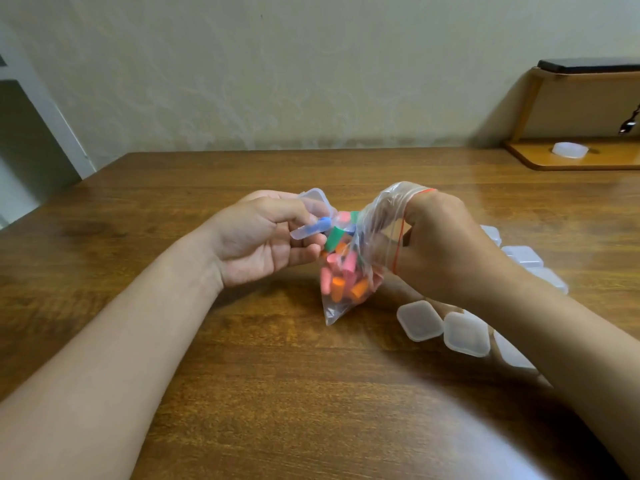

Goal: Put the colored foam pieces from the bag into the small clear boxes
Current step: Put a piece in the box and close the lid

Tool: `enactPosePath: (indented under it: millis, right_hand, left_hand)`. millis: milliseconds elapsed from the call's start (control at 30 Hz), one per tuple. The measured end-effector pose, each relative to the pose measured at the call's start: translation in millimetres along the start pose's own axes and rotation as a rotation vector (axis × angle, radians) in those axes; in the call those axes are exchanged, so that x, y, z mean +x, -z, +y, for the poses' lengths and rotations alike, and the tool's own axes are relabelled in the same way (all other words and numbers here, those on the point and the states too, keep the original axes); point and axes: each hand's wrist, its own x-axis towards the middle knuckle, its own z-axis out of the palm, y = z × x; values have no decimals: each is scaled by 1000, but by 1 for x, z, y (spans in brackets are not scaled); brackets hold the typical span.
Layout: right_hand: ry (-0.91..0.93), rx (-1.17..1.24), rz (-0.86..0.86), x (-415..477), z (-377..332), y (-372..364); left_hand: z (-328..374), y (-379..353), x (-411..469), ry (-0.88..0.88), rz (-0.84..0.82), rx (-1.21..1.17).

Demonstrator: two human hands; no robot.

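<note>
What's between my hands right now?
Head view: the clear bag of colored foam pieces, gripped by the right hand, beside the small clear box in the left hand.

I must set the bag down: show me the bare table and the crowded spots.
Bare: the table between left forearm and right forearm, nearer than the bag; the far strip from bag to wall. Crowded: clear boxes along the right forearm.

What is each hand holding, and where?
Left hand: grip on a small clear box, by its near side; right hand: grip on the bag, at its bunched open top.
</note>
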Motion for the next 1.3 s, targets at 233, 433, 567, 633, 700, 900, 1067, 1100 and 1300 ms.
enactPosePath:
  millis: [233, 433, 567, 633, 700, 900, 1067, 1100, 1300]
  right_hand:
    - [22, -24, -101, -1, 0, 2]
    - [63, -21, -128, 0, 2, -2]
    - [84, -47, -157, 1, 1, -9]
    - [139, -53, -146, 0, -2, -12]
    - [165, -49, -141, -1, -4, -11]
    - [144, -54, -212, -2, 1, -5]
    - [134, 23, -285, -3, -1, 10]
    - [133, 33, -298, -3, 0, 12]
    - [117, -14, -336, -2, 6, 20]
  left_hand:
    - [4, 3, 2, -134, 363, 305]
    - [6, -11, -3, -288, 229, -19]
    - [4, -23, -6, -358, 158, -63]
    - [0, -29, -5, -370, 168, -55]
    - [-5, -31, -2, -374, 216, 2]
    - [-15, -30, 7, -346, 314, 156]
    - [-21, -28, 12, -305, 334, 220]
    - [-21, -28, 12, -299, 335, 227]
    - [-21, -26, 13, -279, 353, 257]
